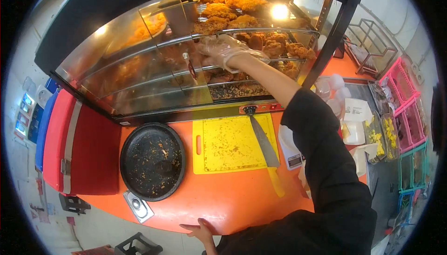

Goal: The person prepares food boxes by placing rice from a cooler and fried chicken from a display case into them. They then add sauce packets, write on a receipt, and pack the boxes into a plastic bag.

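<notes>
My right hand point(216, 52), in a clear plastic glove, reaches into the opening of a heated display case point(160, 108). It is beside the edge of the sliding glass panel point(158, 87), level with the middle rack; its fingertips are blurred, so I cannot tell what they grip. Pieces of fried chicken point(244, 3) fill the upper rack just above this hand, and more browned pieces point(274, 45) lie on the rack to its right. Bare and low in view, my left hand point(202, 231) hangs at the orange counter's front edge, fingers apart, holding nothing.
A yellow cutting board point(233, 143) with crumbs lies before the case, a knife point(264, 143) across its right side. Left of it sit a black round tray point(152, 162) and a red box point(93, 148). White food boxes point(355, 131) stand on the right.
</notes>
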The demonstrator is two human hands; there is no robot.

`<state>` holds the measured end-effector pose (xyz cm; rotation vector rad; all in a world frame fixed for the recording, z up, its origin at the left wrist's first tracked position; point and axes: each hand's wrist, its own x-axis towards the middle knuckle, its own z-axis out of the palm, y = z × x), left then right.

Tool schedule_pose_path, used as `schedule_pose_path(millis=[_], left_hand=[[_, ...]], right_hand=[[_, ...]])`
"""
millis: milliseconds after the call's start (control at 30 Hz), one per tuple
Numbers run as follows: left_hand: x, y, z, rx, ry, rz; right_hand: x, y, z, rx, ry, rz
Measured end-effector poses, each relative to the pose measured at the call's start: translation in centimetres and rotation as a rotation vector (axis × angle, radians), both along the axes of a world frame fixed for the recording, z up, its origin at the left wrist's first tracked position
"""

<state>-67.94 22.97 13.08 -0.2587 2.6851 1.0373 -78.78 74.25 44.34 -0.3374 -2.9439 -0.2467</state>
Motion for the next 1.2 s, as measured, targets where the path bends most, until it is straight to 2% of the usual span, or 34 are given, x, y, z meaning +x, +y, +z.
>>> schedule_pose_path(millis=[67,133,167,200,267,333,400,533,600,633,667,733,767,833,867,900,933,1067,1133,1167,1200], left_hand=[[0.1,0.2,0.5,0.003,-0.003,-0.006],[0.1,0.5,0.8,-0.022,-0.009,0.003],[0.2,0.3,0.5,-0.027,-0.018,0.001],[0.1,-0.1,0.0,-0.05,-0.005,-0.02],[0.1,-0.1,-0.1,-0.068,0.001,-0.046],[0.1,0.3,0.6,-0.052,-0.018,-0.014],[0.2,0.1,0.1,-0.037,-0.01,-0.02],[0.2,0.4,0.4,-0.046,0.006,0.002],[0.2,0.6,1.4,-0.02,-0.028,-0.005],[0.2,0.8,1.7,-0.008,-0.061,-0.007],[0.4,0.9,1.5,-0.003,-0.059,-0.011],[0.3,0.5,0.5,-0.043,-0.008,-0.014],[0.2,-0.3,-0.8,-0.055,0.017,-0.029],[0.3,0.2,0.0,-0.032,0.0,-0.012],[0.3,0.5,0.4,-0.012,-0.026,0.004],[0.4,0.3,-0.7,-0.11,0.095,-0.006],[0.4,-0.2,-1.6,-0.114,0.103,-0.011],[0.1,-0.4,-2.4,-0.137,0.086,-0.02],[0.3,-0.8,-1.9,-0.167,0.096,-0.037],[0.4,-0.1,-0.7,-0.153,0.082,-0.027],[0.5,0.5,0.0,-0.135,0.066,-0.012]], right_hand=[[-0.2,-0.3,-1.1,0.016,-0.028,-0.071],[-0.2,-0.1,-2.6,-0.14,0.34,0.025],[2.5,-3.1,1.3,-0.319,0.098,-0.021],[2.8,-2.8,0.5,-0.324,0.09,-0.025],[3.5,-1.9,-0.8,0.267,0.097,-0.135],[6.7,-4.1,4.0,0.154,-0.387,-0.369],[10.5,-0.4,1.7,0.177,0.047,-0.523],[15.3,2.6,1.9,0.151,-0.124,-0.55],[14.9,3.5,0.2,0.067,0.142,-0.63],[13.8,0.5,3.0,-0.13,-0.069,-0.701],[12.6,0.1,2.8,-0.285,-0.076,-0.889],[11.0,0.4,0.4,-0.388,0.252,-0.714],[10.1,0.4,-0.1,-0.388,0.263,-0.715],[8.2,-0.1,-0.7,-0.207,0.33,-0.573],[7.4,-0.5,-0.7,-0.261,0.348,-0.614],[6.8,-0.9,0.2,-0.341,0.329,-0.651],[6.3,-1.3,1.0,-0.424,0.307,-0.69],[5.3,1.3,0.2,-0.46,0.214,-0.686],[6.7,3.3,-1.0,-0.559,0.19,-0.556],[8.2,5.5,-1.7,-0.398,0.041,-0.364],[11.2,3.8,-0.4,-0.191,-0.118,-0.374]])
